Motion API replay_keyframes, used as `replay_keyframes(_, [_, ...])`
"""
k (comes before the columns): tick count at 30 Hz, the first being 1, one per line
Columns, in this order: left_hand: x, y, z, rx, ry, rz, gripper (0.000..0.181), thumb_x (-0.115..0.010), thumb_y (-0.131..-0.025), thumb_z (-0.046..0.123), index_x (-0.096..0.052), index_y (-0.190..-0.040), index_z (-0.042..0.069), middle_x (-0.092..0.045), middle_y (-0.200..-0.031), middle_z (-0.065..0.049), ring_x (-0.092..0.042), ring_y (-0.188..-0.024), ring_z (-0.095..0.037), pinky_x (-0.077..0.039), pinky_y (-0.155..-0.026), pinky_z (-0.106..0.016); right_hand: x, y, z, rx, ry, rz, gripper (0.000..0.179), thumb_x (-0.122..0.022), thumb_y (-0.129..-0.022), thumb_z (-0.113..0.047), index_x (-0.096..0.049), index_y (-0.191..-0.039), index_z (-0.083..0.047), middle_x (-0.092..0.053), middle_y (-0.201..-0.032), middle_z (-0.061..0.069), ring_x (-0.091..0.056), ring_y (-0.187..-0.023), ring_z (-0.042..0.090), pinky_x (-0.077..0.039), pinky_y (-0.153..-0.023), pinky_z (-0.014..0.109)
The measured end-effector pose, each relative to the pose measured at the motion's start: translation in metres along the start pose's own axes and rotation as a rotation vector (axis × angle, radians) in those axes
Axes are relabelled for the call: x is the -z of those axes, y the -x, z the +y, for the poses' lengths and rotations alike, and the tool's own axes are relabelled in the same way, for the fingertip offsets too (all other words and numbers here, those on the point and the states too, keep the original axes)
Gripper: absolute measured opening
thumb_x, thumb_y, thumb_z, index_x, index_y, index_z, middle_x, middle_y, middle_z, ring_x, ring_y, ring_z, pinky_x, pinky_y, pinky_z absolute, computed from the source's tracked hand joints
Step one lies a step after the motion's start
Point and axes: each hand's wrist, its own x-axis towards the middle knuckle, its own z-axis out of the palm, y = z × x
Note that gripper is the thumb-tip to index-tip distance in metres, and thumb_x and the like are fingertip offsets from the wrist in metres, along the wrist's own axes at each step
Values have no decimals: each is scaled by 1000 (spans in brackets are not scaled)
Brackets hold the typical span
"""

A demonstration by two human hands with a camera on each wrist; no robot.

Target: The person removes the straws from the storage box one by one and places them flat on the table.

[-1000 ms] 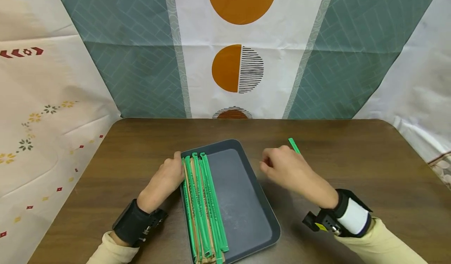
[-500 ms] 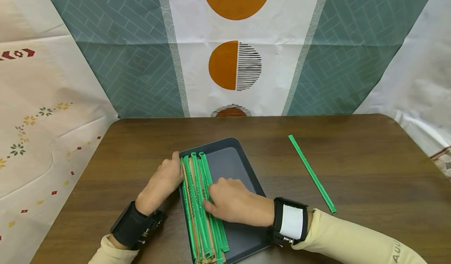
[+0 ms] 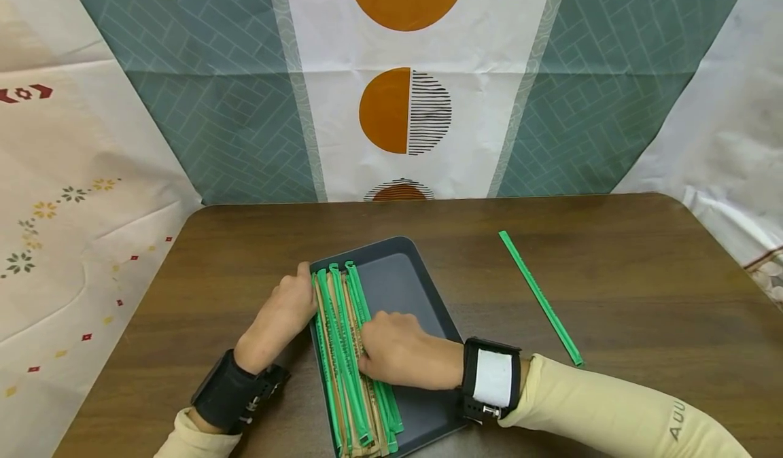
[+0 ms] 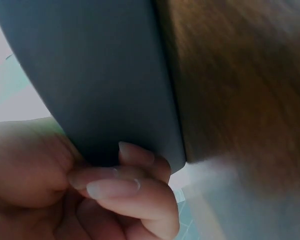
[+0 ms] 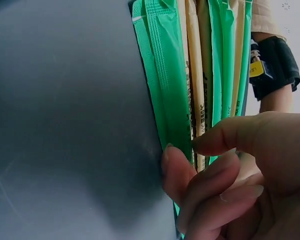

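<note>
A dark grey tray (image 3: 391,285) holds a row of long, slim wrapped straws (image 3: 333,349) along its left side, with green and tan wrappers. My left hand (image 3: 289,305) grips the tray's left wall near the far corner; in the left wrist view its curled fingers (image 4: 135,192) lie against the tray wall. Over the row's right edge, my right hand (image 3: 397,349) pinches a green wrapped straw (image 5: 172,95) between thumb and fingers, as the right wrist view shows. Whether it holds more than one is hard to tell, since the fingers cover part of it.
One green wrapped straw (image 3: 541,298) lies slanted on the brown wooden table (image 3: 642,295), right of the tray. A patterned cloth (image 3: 465,138) hangs behind the table's far edge.
My right hand has let go of a green wrapped straw on the table, come left over the tray and taken hold of another. The row's right-hand straws have shifted slightly. My left hand stays put.
</note>
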Motion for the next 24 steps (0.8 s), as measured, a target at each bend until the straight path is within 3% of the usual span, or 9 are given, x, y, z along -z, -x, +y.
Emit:
replay_keyframes(3, [-1,0,-1,5,6,-3,43,-35,-95,0,-25,-134,-17,-41,-50,-11,-44,-38,-20,-24,-38,-27,-1,0,2,-46,-23,-12,53,-61,-86,-23,-31,-42,-19,-24,-41,-5,-28,-32,9,-23,-33,22])
replay_keyframes(9, [-1,-1,-2,10,9,-9,45,-35,-95,0,-24,-135,-17,-40,-50,-10,-43,-38,-19,-23,-38,-26,-1,2,6,-63,-66,-9,53,-59,-86,-17,-31,-42,-18,-23,-40,-5,-25,-32,9,-21,-33,21])
replay_keyframes(17, [-1,2,-1,-11,17,-14,44,-32,-96,0,-22,-136,-17,-34,-48,-6,-31,-37,-15,-20,-39,-27,-2,2,4,-151,212,-20,45,-59,-89,-27,-46,-47,-18,-37,-47,-1,-42,-40,14,-35,-39,26])
replay_keyframes(24, [0,3,-2,-24,8,-4,41,-32,-96,-1,-26,-133,-18,-32,-49,-6,-31,-37,-16,-19,-40,-27,-1,4,5,-162,255,-22,44,-56,-90,-27,-47,-48,-18,-38,-47,-1,-43,-40,15,-33,-39,27])
